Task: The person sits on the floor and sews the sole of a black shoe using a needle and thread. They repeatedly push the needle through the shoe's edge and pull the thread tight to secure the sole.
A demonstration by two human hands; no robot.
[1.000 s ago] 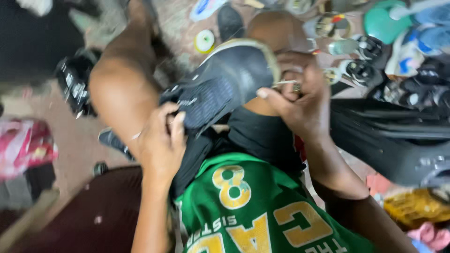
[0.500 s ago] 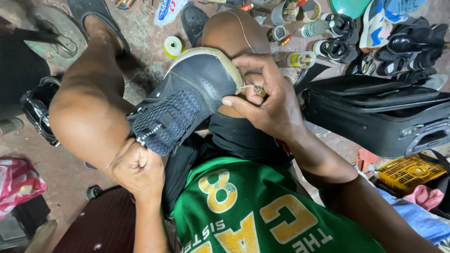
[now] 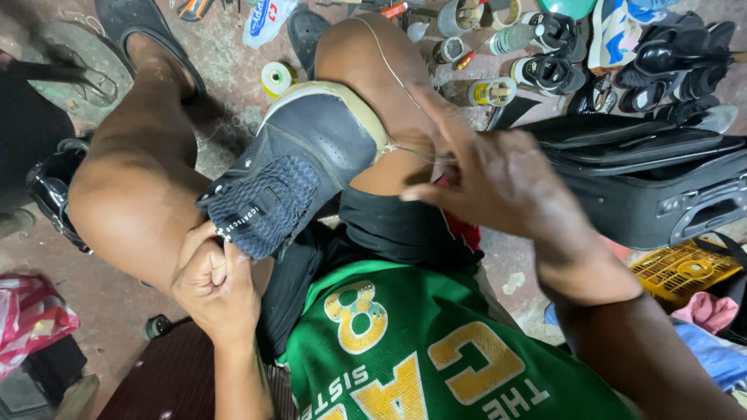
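A dark sports shoe (image 3: 299,167) with a tan sole edge rests across my lap, between my bare knees. My left hand (image 3: 216,284) is closed around the shoe's lower end, by its mesh tongue. A thin pale thread (image 3: 389,78) runs from the shoe's sole edge over my right knee. My right hand (image 3: 498,183) hovers just right of the shoe with its fingers spread, near the thread; whether it pinches the thread is not clear. I wear a green jersey (image 3: 420,350) with yellow lettering.
A black suitcase (image 3: 661,175) lies to the right, with a yellow crate (image 3: 685,268) below it. Several shoes (image 3: 669,58), tape rolls (image 3: 276,78) and small cans (image 3: 494,92) litter the floor ahead. A black sandal (image 3: 132,23) is on my left foot. A red-and-white bag (image 3: 31,319) sits at the left.
My right hand has come off the shoe's sole edge and moved right, with fingers spread. My left hand has slid lower along the shoe. The view has shifted a little.
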